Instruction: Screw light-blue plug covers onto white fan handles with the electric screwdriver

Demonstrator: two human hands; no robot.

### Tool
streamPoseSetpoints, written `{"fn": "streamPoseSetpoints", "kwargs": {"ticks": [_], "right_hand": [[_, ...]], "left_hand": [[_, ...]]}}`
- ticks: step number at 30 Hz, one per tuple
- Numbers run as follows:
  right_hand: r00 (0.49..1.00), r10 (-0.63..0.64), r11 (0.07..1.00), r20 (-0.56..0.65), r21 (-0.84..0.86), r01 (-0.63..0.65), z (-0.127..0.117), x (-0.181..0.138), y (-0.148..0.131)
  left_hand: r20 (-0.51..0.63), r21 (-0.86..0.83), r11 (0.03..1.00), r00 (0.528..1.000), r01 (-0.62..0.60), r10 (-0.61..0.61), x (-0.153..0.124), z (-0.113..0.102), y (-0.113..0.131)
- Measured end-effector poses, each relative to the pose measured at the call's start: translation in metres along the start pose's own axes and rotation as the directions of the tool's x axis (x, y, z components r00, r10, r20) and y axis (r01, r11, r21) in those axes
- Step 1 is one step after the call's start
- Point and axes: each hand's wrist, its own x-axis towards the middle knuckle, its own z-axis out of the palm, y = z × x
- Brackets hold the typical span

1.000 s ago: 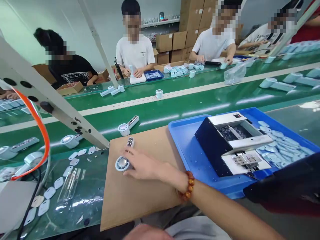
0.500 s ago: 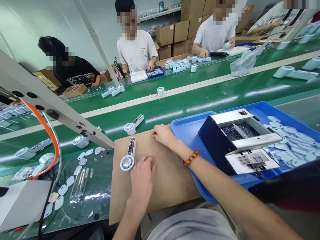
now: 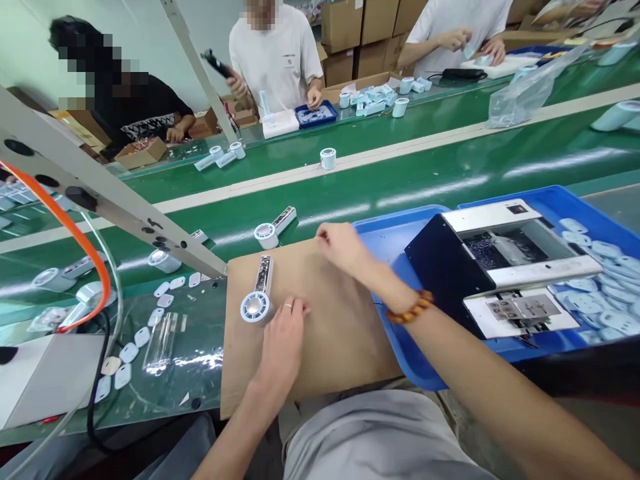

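Observation:
On a brown cardboard sheet (image 3: 345, 333) lies a small light-blue handheld fan (image 3: 256, 306), its round head toward me and its opened handle showing the inner parts. My left hand (image 3: 284, 340) rests on the cardboard just right of the fan head, holding nothing, its fingers loosely bent. Over the far right edge of the cardboard, my right hand (image 3: 343, 250) has its fingers curled together. What it holds, if anything, is too small or hidden to make out. Another opened fan (image 3: 267, 233) lies on the green conveyor belt beyond the cardboard.
Blue trays (image 3: 400, 223) at the right hold a black-and-white screw feeder (image 3: 500, 267) and many pale-blue covers (image 3: 600, 280). A slanted metal post (image 3: 125, 213) and an orange hose (image 3: 75, 233) stand at the left. Co-workers sit across the conveyor belt (image 3: 415, 173).
My view has shifted a little. My right hand's fingers have curled in further, and my left hand's fingers have drawn in slightly. Across the belt, a co-worker has raised a dark tool.

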Motion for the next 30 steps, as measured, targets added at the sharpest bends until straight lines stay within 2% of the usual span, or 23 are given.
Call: {"fn": "streamPoseSetpoints", "kwargs": {"ticks": [4, 7, 10, 18, 22, 25, 27, 28, 30], "right_hand": [[0.998, 0.062, 0.997, -0.025, 0.045, -0.061, -0.011, -0.030, 0.023], [0.998, 0.065, 0.998, 0.015, 0.022, -0.065, -0.001, -0.039, 0.029], [0.998, 0.041, 0.999, 0.041, -0.010, -0.040, 0.010, -0.035, 0.029], [0.998, 0.030, 0.994, 0.058, -0.110, -0.023, 0.023, -0.021, 0.030], [1.000, 0.017, 0.993, -0.017, -0.113, -0.019, 0.025, -0.028, 0.019], [0.986, -0.017, 0.996, -0.166, -0.090, 0.002, 0.009, -0.053, 0.010], [0.931, -0.014, 0.997, -0.366, -0.080, -0.017, -0.011, -0.081, 0.011], [0.875, 0.006, 0.996, -0.484, -0.073, -0.047, -0.022, -0.097, 0.014], [0.714, 0.077, 0.989, -0.696, -0.038, -0.144, -0.042, -0.129, 0.027]], "left_hand": [[-0.010, -0.066, 0.996, 0.998, -0.055, 0.055, 0.035, -0.015, 0.007], [0.005, -0.066, 0.995, 0.997, -0.071, 0.072, 0.068, -0.020, 0.018], [0.031, -0.023, 0.997, 0.997, -0.071, 0.072, 0.089, -0.017, 0.030], [0.049, 0.060, 0.996, 0.997, -0.060, 0.057, 0.104, -0.011, 0.040], [0.035, 0.037, 0.998, 0.998, -0.054, 0.053, 0.107, -0.011, 0.040], [0.010, -0.020, 0.998, 0.998, -0.059, 0.059, 0.104, -0.011, 0.037], [-0.012, -0.086, 0.993, 0.996, -0.086, 0.085, 0.099, -0.012, 0.039], [-0.027, -0.129, 0.985, 0.993, -0.115, 0.112, 0.096, -0.015, 0.043], [-0.069, -0.222, 0.954, 0.979, -0.203, 0.193, 0.089, -0.023, 0.059]]}}
